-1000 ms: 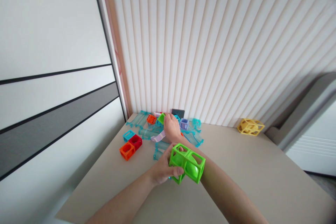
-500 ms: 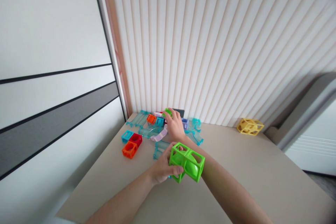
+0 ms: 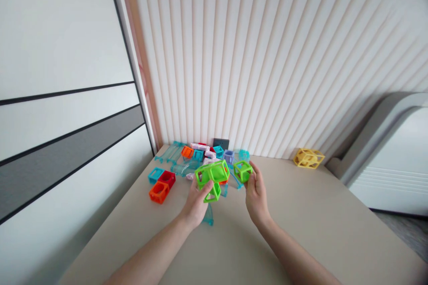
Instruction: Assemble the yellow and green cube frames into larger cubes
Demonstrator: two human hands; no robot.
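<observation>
My left hand (image 3: 196, 202) is closed around a joined piece of green open-frame blocks (image 3: 214, 176), holding it above the table. To its right, my right hand (image 3: 257, 189) pinches a single green cube block (image 3: 242, 171) by its right side. A small gap separates the two green pieces. Behind them lies a pile of loose parts: clear teal track pieces (image 3: 183, 168), pale pink pieces (image 3: 199, 146), a lavender cube (image 3: 228, 156) and teal cubes (image 3: 198, 155). The green piece in my left hand hides part of this pile.
Joined red, orange and light-blue blocks (image 3: 159, 191) stand on the table (image 3: 234, 249) at the left. A yellow frame block (image 3: 308, 158) sits by the ribbed wall (image 3: 254, 75) at the right. A dark socket (image 3: 221, 143) is behind the pile.
My right hand has lifted the green cube out of the pile and come back to the right. My left hand has moved slightly left and up, turning the green piece.
</observation>
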